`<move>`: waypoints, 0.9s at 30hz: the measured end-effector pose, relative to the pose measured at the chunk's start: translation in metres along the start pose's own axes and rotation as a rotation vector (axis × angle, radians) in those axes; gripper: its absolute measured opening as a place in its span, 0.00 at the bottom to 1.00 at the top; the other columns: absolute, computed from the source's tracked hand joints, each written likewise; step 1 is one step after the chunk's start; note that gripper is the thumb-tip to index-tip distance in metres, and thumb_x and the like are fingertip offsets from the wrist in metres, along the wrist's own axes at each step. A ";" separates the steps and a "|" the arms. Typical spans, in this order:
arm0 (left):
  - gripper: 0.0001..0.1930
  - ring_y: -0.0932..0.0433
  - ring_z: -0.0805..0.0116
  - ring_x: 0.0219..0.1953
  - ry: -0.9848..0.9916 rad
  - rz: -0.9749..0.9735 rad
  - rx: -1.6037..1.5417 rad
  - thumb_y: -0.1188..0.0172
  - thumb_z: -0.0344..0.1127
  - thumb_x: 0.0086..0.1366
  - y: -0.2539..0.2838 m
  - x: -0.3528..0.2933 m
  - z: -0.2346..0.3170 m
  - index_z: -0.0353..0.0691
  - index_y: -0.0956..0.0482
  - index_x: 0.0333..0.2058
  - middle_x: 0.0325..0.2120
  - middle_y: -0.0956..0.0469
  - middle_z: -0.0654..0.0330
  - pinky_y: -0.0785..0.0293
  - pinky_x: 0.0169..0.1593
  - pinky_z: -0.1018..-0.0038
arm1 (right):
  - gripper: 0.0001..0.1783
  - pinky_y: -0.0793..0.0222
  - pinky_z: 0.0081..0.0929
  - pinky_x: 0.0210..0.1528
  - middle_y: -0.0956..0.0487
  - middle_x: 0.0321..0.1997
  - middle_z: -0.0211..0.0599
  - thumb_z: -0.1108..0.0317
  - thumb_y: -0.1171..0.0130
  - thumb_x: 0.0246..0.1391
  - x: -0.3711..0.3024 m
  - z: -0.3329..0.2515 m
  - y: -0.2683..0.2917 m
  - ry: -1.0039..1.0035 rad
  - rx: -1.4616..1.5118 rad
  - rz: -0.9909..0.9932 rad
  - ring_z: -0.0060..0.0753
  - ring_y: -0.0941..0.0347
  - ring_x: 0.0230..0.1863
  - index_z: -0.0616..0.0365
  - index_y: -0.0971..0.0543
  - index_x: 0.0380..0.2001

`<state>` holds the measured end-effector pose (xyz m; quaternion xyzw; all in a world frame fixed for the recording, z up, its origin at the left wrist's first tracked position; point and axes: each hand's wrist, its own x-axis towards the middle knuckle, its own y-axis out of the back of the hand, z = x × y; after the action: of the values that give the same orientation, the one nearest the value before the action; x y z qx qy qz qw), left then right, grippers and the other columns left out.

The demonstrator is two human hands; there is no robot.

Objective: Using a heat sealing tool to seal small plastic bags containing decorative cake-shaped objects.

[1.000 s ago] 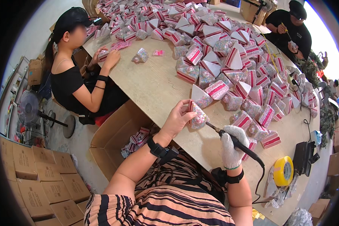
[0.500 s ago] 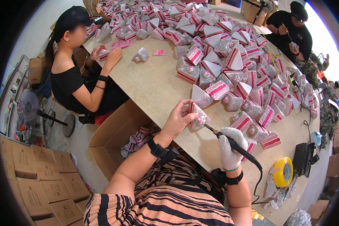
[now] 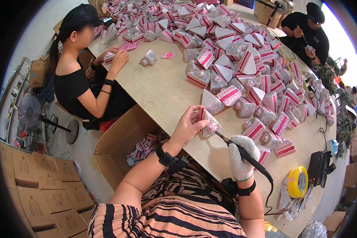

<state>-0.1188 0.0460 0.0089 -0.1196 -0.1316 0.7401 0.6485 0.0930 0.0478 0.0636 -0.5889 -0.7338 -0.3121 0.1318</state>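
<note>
My left hand (image 3: 188, 126) holds a small triangular packet (image 3: 210, 123) with a red-striped edge and speckled filling, just above the wooden table (image 3: 166, 95). My right hand (image 3: 242, 156), in a white knit glove, grips a black soldering-type iron (image 3: 244, 155) whose tip touches the packet's lower right corner. A cord runs from the iron's handle down past my right wrist. A large heap of the same triangular packets (image 3: 242, 59) covers the far half of the table.
An open cardboard box (image 3: 123, 146) with several packets stands below the table's left edge. A yellow tape roll (image 3: 297, 181) and a black power unit (image 3: 319, 168) lie at right. One person sits at left, another stands at the far right. Stacked cartons (image 3: 31, 186) fill the lower left.
My left hand has turned the packet slightly and the iron's tip has stayed against it. The seated person's hands shifted a little.
</note>
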 end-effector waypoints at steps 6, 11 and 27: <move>0.25 0.26 0.75 0.43 -0.025 0.005 0.016 0.38 0.27 0.58 -0.002 -0.001 -0.001 0.35 0.36 0.53 0.41 0.25 0.58 0.28 0.50 0.76 | 0.07 0.29 0.28 0.32 0.22 0.28 0.42 0.78 0.38 0.45 0.001 -0.002 0.000 0.030 -0.033 -0.017 0.40 0.24 0.28 0.61 0.22 0.31; 0.25 0.26 0.76 0.42 -0.030 0.007 0.042 0.38 0.26 0.58 -0.003 -0.001 -0.002 0.36 0.36 0.53 0.40 0.25 0.59 0.28 0.49 0.78 | 0.07 0.28 0.28 0.33 0.21 0.28 0.42 0.79 0.39 0.45 0.001 -0.002 0.000 0.019 -0.024 -0.018 0.40 0.24 0.27 0.61 0.22 0.31; 0.26 0.23 0.76 0.36 0.039 0.296 0.161 0.38 0.34 0.59 0.051 0.002 0.026 0.30 0.35 0.52 0.38 0.22 0.58 0.26 0.38 0.79 | 0.08 0.28 0.28 0.39 0.20 0.32 0.41 0.78 0.38 0.44 -0.009 0.015 0.005 -0.137 0.196 0.148 0.33 0.24 0.33 0.64 0.21 0.31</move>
<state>-0.1754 0.0405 0.0154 -0.0994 -0.0402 0.8333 0.5423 0.1027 0.0509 0.0488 -0.6458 -0.7224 -0.1876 0.1609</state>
